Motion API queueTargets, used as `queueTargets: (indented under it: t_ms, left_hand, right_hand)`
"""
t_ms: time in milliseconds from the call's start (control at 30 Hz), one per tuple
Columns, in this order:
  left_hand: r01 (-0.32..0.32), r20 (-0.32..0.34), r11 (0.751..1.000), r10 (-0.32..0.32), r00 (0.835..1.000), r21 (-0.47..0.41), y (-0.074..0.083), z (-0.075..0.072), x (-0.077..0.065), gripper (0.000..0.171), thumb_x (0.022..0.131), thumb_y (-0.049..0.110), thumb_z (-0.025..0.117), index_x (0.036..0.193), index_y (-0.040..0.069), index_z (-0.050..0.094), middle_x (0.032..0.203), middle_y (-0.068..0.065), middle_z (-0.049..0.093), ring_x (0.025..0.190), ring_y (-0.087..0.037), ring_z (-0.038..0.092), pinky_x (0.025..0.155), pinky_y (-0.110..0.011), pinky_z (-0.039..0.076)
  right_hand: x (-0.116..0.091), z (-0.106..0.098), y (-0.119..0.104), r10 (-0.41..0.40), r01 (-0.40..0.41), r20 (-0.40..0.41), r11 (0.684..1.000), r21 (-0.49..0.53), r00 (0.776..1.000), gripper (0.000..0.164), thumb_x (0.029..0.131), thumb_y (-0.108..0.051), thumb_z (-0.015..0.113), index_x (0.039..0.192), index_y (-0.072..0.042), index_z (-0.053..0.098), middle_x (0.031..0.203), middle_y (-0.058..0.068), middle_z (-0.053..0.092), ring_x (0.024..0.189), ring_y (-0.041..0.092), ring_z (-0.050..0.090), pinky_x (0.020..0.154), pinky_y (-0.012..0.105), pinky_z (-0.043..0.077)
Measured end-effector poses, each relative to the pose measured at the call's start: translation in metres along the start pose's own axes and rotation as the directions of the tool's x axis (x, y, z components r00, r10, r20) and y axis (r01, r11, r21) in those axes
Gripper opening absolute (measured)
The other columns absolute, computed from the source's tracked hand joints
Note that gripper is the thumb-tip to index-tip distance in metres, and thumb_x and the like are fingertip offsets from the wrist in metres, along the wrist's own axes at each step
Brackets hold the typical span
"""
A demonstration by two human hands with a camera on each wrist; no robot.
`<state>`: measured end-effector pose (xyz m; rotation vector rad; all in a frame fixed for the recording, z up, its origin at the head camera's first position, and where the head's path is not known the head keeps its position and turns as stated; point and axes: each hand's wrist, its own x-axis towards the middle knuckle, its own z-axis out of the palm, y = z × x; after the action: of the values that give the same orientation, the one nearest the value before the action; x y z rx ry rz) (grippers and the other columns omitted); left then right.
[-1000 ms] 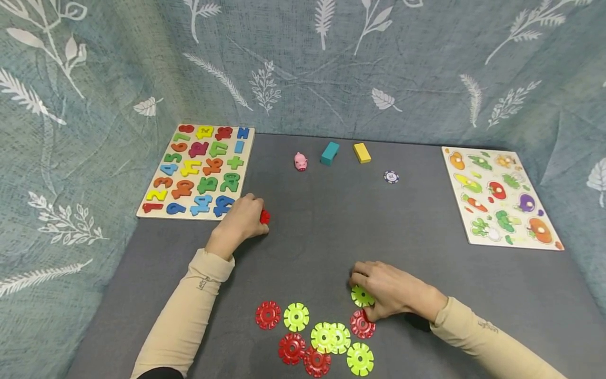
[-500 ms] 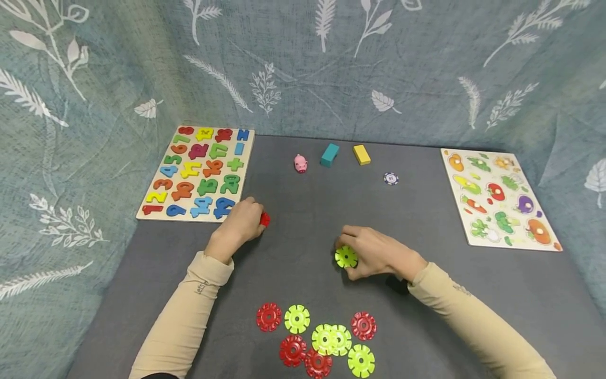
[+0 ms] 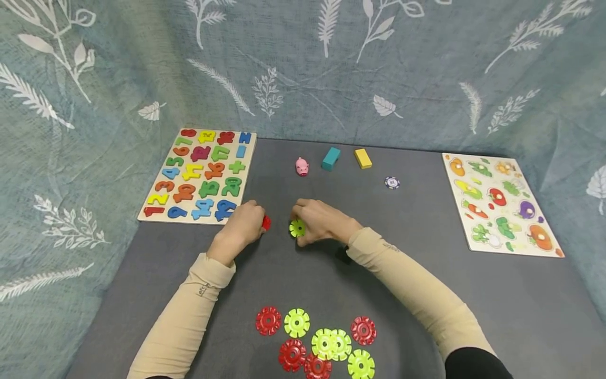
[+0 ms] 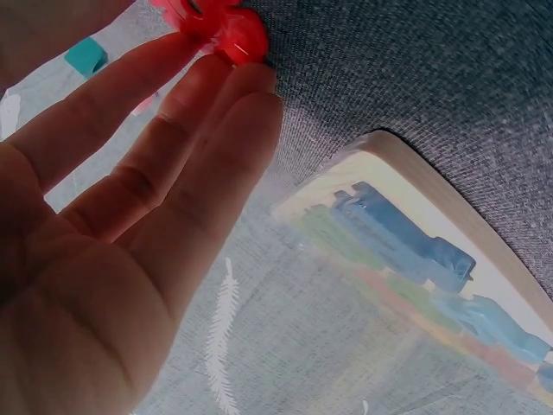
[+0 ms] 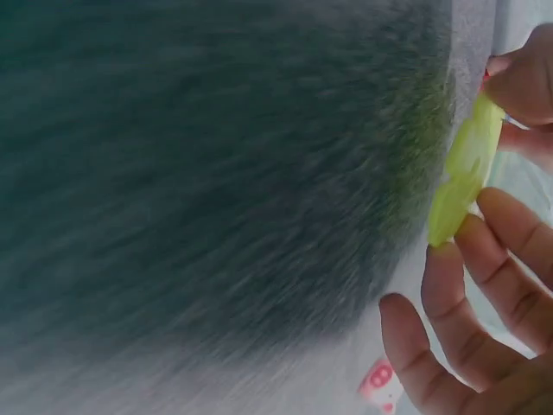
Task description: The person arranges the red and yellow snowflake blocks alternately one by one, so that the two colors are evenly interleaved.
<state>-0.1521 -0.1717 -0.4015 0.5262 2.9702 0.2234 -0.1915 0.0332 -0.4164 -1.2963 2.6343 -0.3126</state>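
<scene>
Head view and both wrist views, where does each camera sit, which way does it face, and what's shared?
Head: worn on the head, facing forward and down over the grey tabletop; both sleeved forearms, left hand and right hand show.
Left wrist: on that wrist, looking along palm and fingers to a red notched piece and the number puzzle board.
Right wrist: on that wrist, facing a yellow-green notched disc; fingers show.
Head and right wrist share that disc and the pink pig figurine.

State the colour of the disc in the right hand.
The disc is yellow-green, best seen in the head view.
</scene>
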Motion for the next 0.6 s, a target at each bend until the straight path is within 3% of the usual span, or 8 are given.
queueTargets:
  t_ms: [233, 600]
  left_hand:
    - [0.001, -0.009, 1.000, -0.001, 1.000, 0.010, 0.002, 0.001, 0.000, 0.017, 0.077, 0.008, 0.078, 0.084, -0.005, 0.069, 0.083, -0.019, 0.062, 0.076, -0.032, 0.061, 0.074, -0.044, 0.053]
    - [0.008, -0.004, 1.000, -0.008, 1.000, 0.000, 0.001, 0.001, 0.000, 0.017, 0.077, 0.009, 0.078, 0.082, -0.004, 0.070, 0.081, -0.017, 0.061, 0.073, -0.029, 0.060, 0.070, -0.042, 0.052]
  right_hand:
    - [0.024, 0.004, -0.002, 0.045, -0.045, -0.006, 0.999, -0.004, 0.999, 0.043, 0.071, -0.028, 0.076, 0.106, -0.005, 0.067, 0.099, 0.007, 0.063, 0.078, 0.015, 0.057, 0.071, 0.028, 0.051]
    - [0.032, 0.008, -0.003, 0.063, -0.060, -0.044, 0.996, 0.067, 0.997, 0.040, 0.083, -0.028, 0.075, 0.115, -0.006, 0.068, 0.111, 0.007, 0.069, 0.094, 0.017, 0.063, 0.086, 0.031, 0.053]
